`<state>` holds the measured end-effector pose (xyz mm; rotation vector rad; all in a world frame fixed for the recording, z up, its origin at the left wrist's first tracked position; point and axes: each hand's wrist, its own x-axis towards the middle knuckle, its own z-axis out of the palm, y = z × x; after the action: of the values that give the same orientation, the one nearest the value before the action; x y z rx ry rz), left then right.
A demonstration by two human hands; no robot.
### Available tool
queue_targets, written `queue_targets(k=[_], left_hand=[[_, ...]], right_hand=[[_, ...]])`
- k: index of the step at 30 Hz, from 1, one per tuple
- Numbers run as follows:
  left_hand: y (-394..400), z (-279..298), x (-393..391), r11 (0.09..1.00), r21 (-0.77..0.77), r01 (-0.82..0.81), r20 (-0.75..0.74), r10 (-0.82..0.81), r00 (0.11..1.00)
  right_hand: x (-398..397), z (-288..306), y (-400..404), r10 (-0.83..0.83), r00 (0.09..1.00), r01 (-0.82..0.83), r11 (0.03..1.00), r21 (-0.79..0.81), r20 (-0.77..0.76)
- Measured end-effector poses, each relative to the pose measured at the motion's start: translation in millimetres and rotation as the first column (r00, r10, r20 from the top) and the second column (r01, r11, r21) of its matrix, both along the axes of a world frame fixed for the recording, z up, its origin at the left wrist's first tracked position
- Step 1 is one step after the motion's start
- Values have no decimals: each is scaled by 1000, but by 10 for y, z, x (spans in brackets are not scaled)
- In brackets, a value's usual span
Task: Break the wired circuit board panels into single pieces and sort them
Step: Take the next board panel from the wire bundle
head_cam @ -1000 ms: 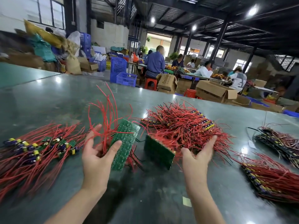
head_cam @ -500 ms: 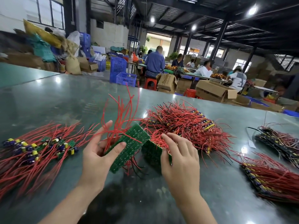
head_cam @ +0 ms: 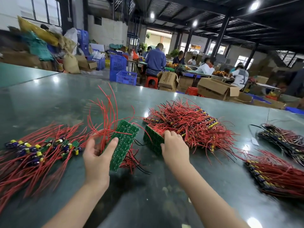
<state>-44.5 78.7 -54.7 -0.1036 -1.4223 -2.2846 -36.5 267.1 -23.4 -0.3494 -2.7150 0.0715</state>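
Now, from the table's left edge: a spread of separated single boards [head_cam: 49,148] with red wires. My left hand [head_cam: 97,160] grips a tilted green panel [head_cam: 124,142], thumb on its face. My right hand [head_cam: 175,148], open in the air a second ago, has dropped and curls over a second panel [head_cam: 152,141] against the unsorted heap [head_cam: 189,124], so breaking comes next.

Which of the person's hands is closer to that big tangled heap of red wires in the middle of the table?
Right. The right hand rests at the heap of red wires, gripping a green panel there; the left hand holds another panel off to its left.
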Motion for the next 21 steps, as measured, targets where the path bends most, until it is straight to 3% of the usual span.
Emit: queue_targets(k=[9,11,12,14,16,19,20,21], left_hand=[[-12,27,6,996,27,82,53,-84,995],[-28,54,5,992,54,110,71,-114,991],[-41,64,4,988,76,135,89,-141,986],[-51,96,20,973,105,204,114,-215,970],[-38,138,63,954,85,289,92,-296,951],[-13,182,139,903,-19,429,11,-429,903],[-12,186,148,888,-36,459,0,-460,888],[-14,188,151,876,-49,480,-3,-480,877]], right_hand=[[-651,148,-122,-77,995,74,997,34,68],[-588,320,-102,-38,999,38,999,13,-1],[-510,412,-91,21,994,-29,997,-75,-105],[-269,578,-117,162,938,-275,887,-372,-307],[42,713,-201,342,892,-452,664,-596,-295],[360,681,-274,492,862,-440,604,-664,-123],[426,654,-256,491,860,-431,551,-714,-140],[477,630,-230,476,860,-415,438,-797,-186]])
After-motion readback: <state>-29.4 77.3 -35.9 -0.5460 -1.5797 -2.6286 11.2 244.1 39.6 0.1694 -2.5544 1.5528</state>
